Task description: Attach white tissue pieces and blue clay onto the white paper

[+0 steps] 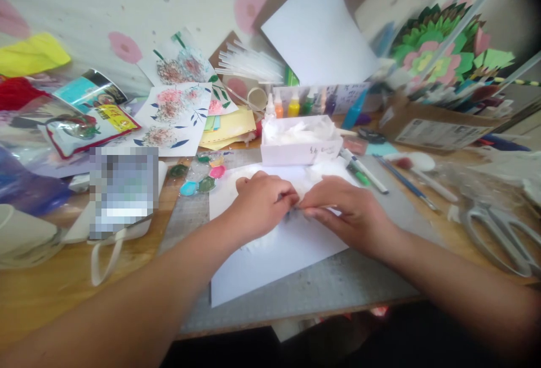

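My left hand and my right hand meet above a sheet of white paper. The fingers of both are drawn together in a pinch, their tips almost touching. Something small and dark shows at the left fingertips, too blurred to name. Whatever lies between the right thumb and fingers is mostly hidden. White fluffy material lies on the paper just beyond my right hand. Behind the hands stands a white box filled with white, soft-looking stuff.
A grey mat lies beneath the paper. Left are a paint palette, a phone-like device and a white cup. Scissors, paintbrushes and pens lie right. Paint bottles and floral paintings stand behind.
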The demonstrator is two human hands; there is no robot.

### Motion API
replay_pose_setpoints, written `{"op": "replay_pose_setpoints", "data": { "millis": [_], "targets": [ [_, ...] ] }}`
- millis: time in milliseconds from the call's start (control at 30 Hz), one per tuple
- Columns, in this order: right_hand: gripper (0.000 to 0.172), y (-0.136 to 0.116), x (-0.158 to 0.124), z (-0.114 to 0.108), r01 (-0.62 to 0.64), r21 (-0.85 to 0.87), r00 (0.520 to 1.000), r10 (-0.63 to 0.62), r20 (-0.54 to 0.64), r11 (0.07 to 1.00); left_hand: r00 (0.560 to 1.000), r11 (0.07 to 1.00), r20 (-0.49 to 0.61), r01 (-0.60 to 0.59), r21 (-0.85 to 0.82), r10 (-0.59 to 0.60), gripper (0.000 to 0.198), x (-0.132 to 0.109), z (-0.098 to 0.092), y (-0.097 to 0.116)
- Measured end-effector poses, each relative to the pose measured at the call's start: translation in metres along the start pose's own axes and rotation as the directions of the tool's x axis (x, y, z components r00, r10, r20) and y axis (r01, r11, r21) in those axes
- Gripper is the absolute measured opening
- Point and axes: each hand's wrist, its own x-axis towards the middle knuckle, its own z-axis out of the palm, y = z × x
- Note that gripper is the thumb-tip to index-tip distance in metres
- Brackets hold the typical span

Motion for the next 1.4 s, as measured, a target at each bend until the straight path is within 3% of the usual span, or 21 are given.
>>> {"op": "replay_pose_setpoints", "data": {
  "millis": [100,267,433,600,667,800,900,967,1033,1200,1300,1400],
  "targets": [
    [0.005,0.001,0.0,0.001,-0.017,0.001,1.0,0.017,-0.008,1.0,0.999,1.0,-0.03,-0.012,-0.015,0.011,0.02,-0.003,-0.004,-0.001],
    [0.01,-0.001,0.004,0.005,-0.169,-0.034,0.986,0.169,0.0,0.985,0.993,0.997,-0.1,-0.061,0.045,0.065,0.016,-0.012,-0.014,-0.006],
    [0.012,0.0,0.005,0.006,-0.272,0.023,0.962,0.271,0.009,0.962,0.986,0.982,0.012,-0.164,0.098,0.164,0.018,-0.02,-0.016,-0.01],
    [0.01,-0.002,-0.001,0.002,-0.423,0.144,0.903,0.429,-0.015,0.895,0.978,0.969,0.06,-0.207,0.138,0.2,0.024,-0.02,-0.012,-0.013],
    [0.011,-0.006,-0.002,0.0,-0.437,0.179,0.892,0.45,-0.038,0.882,0.979,0.967,0.053,-0.2,0.158,0.194,0.024,-0.02,-0.011,-0.013],
    [0.01,-0.013,-0.003,-0.009,-0.375,0.162,0.921,0.387,-0.051,0.913,0.979,0.963,0.07,-0.2,0.183,0.19,0.024,-0.018,-0.011,-0.013],
    [0.011,-0.005,-0.005,-0.027,-0.331,0.052,0.931,0.335,-0.144,0.942,0.975,0.959,0.081,-0.219,0.182,0.207,0.024,-0.017,-0.009,-0.015],
    [0.013,0.007,-0.007,-0.043,-0.354,-0.031,0.901,0.332,-0.278,0.935,0.974,0.956,0.073,-0.224,0.188,0.214,0.023,-0.017,-0.008,-0.016],
    [0.018,0.02,-0.009,-0.058,-0.436,-0.067,0.857,0.392,-0.335,0.897,0.974,0.954,0.064,-0.226,0.196,0.217,0.023,-0.017,-0.007,-0.018],
    [0.02,0.035,-0.014,-0.068,-0.584,-0.038,0.801,0.569,-0.184,0.811,0.971,0.953,0.065,-0.24,0.187,0.232,0.024,-0.017,-0.006,-0.021],
    [0.018,0.034,-0.014,-0.059,-0.557,-0.032,0.826,0.549,-0.132,0.83,0.967,0.95,0.044,-0.255,0.179,0.251,0.022,-0.018,-0.006,-0.024],
    [0.02,0.034,-0.013,-0.055,-0.542,-0.061,0.834,0.527,-0.166,0.838,0.97,0.957,0.017,-0.241,0.16,0.241,0.022,-0.018,-0.007,-0.025]
  ]
}}
